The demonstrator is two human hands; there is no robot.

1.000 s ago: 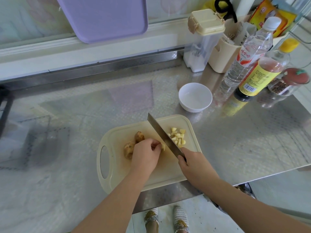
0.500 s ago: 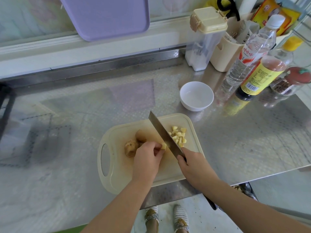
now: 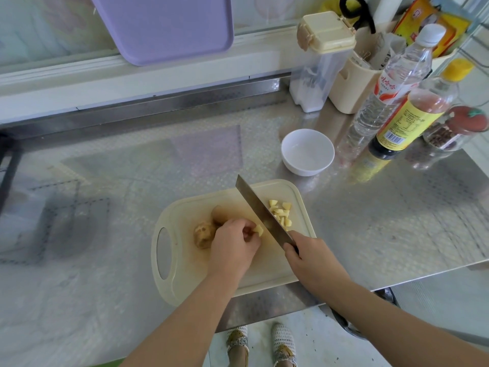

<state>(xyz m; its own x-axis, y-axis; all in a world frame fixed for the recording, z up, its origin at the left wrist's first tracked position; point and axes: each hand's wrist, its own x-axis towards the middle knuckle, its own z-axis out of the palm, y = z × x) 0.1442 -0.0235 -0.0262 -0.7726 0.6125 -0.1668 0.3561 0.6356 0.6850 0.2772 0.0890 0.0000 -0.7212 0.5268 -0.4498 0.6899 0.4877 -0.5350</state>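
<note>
Left hand (image 3: 232, 247) pinches a ginger chunk (image 3: 258, 230), right hand (image 3: 309, 258) still grips the knife (image 3: 260, 214) pointing to 11 o'clock; red writing on the bottle (image 3: 387, 87) at 2 o'clock is unreadable.

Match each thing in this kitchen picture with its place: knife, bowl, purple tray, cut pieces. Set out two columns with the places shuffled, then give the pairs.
1 knife
2 bowl
3 purple tray
4 cut pieces

A propped upright at the back
B in the right hand
C on the counter, behind the cutting board
D on the cutting board, right of the blade

Pairs: 1-B, 2-C, 3-A, 4-D
</note>
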